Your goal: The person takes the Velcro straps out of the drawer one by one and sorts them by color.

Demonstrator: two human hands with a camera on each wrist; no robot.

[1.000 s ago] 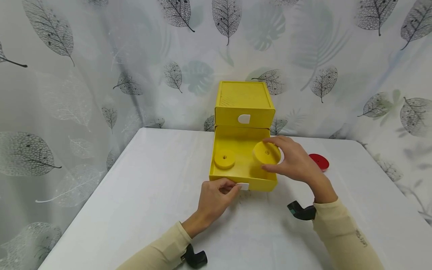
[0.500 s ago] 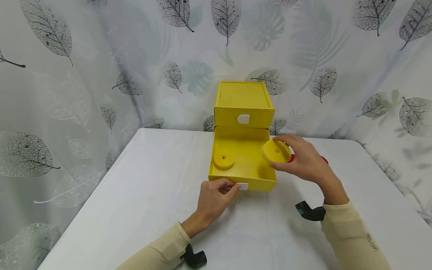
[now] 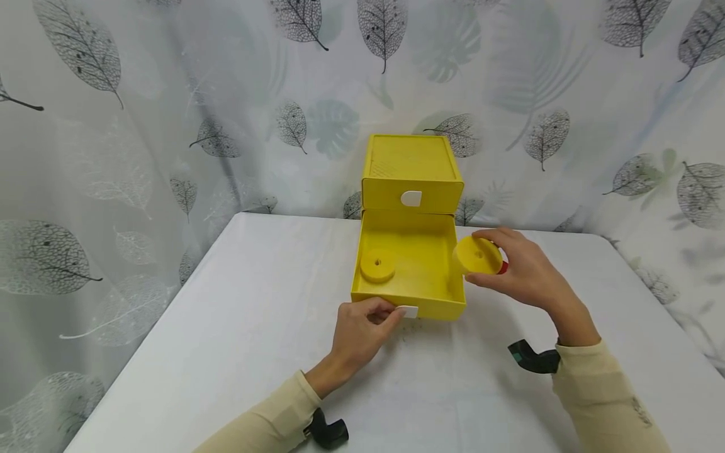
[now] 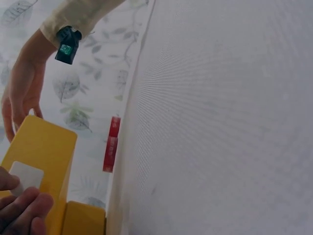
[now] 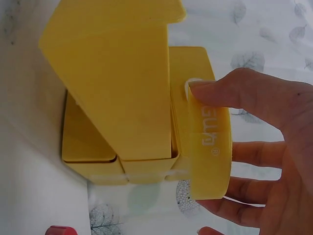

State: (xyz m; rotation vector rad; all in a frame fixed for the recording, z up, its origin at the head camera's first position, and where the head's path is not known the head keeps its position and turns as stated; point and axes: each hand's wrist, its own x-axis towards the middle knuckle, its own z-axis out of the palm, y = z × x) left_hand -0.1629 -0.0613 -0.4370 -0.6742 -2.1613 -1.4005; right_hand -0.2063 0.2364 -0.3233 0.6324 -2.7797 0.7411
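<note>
My right hand (image 3: pixel 527 270) holds a thick yellow disc (image 3: pixel 478 255) with a small centre hole, just past the drawer's right side. White lettering runs along the rim of this disc in the right wrist view, where thumb and fingers grip it from both sides. A second yellow disc (image 3: pixel 377 267) lies in the left part of the pulled-out yellow drawer (image 3: pixel 421 277). At the drawer's front, my left hand (image 3: pixel 362 333) pinches the white pull tab (image 4: pixel 27 177). Red discs (image 4: pixel 111 147) lie on the table to the right, mostly hidden behind my right hand in the head view.
The pulled-out drawer belongs to a yellow drawer unit (image 3: pixel 412 157) at the table's back, against a leaf-patterned curtain (image 3: pixel 238 94). Another closed drawer with a white tab (image 3: pixel 411 199) sits above it. White cloth covers the table (image 3: pixel 255 289).
My right hand has carried the yellow disc rightward, from over the drawer to beyond its right side, in front of the red disc. My left hand has stayed on the tab.
</note>
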